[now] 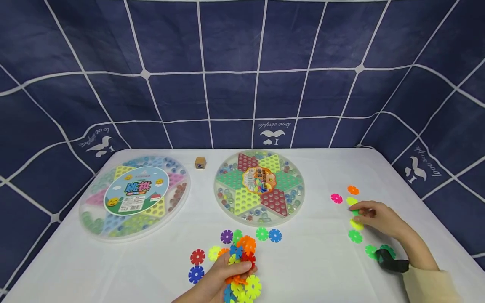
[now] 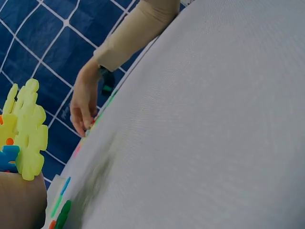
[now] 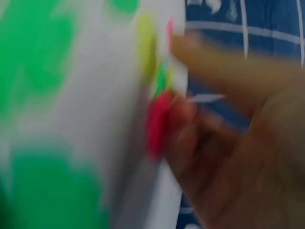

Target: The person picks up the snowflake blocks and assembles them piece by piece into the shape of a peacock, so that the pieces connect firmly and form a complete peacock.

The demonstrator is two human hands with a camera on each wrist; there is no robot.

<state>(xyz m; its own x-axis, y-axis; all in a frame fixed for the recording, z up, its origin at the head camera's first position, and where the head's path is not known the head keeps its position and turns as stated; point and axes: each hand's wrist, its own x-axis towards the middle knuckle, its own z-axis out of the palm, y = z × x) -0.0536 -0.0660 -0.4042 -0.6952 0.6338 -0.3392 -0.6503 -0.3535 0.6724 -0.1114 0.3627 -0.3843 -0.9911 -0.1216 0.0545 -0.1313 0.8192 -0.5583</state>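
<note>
My left hand (image 1: 221, 273) grips a bunch of notched plastic snowflake discs (image 1: 238, 290) in orange, red, blue and yellow, its thumb across them. Part of the bunch shows as yellow discs (image 2: 31, 129) in the left wrist view. At the right, my right hand (image 1: 382, 216) hovers low over a line of discs, thumb and forefinger apart around a green disc (image 1: 356, 212). A red disc (image 3: 157, 126) sits at its curled fingers in the blurred right wrist view. Yellow discs (image 1: 356, 224) lie on both sides of the green one.
Two round Chinese checkers sets, one on the left (image 1: 134, 198) and one in the middle (image 1: 259, 187), lie on the white table. A wooden letter cube (image 1: 200, 163) stands between them. Loose discs (image 1: 198, 256) surround my left hand. A blue checked cloth (image 1: 235, 97) rises behind.
</note>
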